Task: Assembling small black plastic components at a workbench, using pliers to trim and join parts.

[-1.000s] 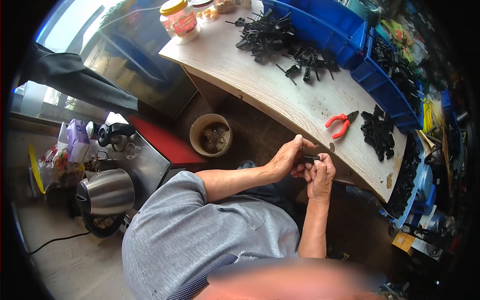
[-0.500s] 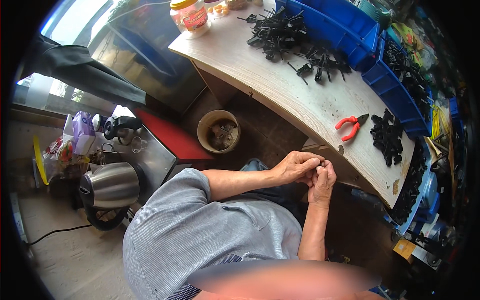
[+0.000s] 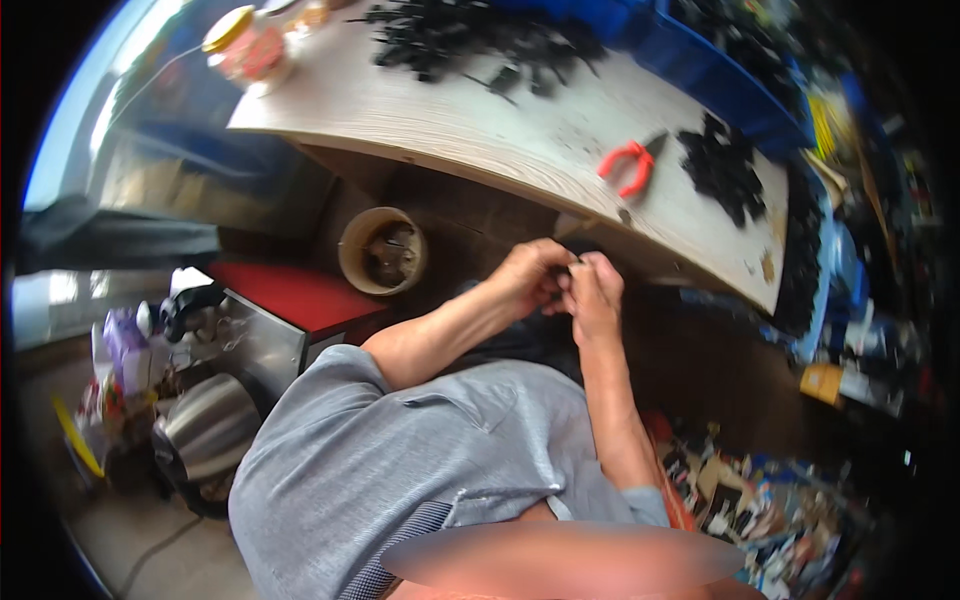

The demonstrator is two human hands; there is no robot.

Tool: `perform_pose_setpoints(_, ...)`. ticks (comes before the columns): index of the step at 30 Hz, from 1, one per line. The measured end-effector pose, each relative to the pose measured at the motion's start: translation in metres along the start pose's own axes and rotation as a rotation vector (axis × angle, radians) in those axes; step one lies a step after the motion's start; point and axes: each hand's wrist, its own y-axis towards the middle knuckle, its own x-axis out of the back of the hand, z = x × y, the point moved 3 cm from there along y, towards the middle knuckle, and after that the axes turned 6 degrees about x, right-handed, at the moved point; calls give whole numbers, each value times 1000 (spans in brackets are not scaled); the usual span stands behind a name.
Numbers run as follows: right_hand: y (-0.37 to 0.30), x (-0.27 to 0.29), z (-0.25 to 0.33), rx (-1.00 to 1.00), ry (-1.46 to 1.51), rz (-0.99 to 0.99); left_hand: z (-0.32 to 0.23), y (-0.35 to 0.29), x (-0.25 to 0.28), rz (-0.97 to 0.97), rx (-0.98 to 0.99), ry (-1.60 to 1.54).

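Red-handled pliers (image 3: 645, 161) lie beside black parts (image 3: 722, 168) on wood-grain tabletop (image 3: 545, 140); left hand (image 3: 530, 271), right hand (image 3: 596, 303) meet, fingers bent, whether grasping anything cannot be told.

Table (image 3: 540, 150) is pale with streaky woodgrain, pliers (image 3: 645, 166) near its front edge have red handles. Parts (image 3: 722, 168) toward its right end? All black.

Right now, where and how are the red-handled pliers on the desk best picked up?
Probably by both red handles, coming from the near edge of the desk. The pliers lie with their handles spread apart toward that edge, while the dark jaws point away, toward the blue bin.
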Motion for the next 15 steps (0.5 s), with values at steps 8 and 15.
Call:
perform_pose_setpoints(8,19,81,-24,-79,-13,-174,64,90,-21,-35,287,-33)
perform_pose_setpoints(15,22,119,11,-9,74,-174,50,80,-64,111,47,185)
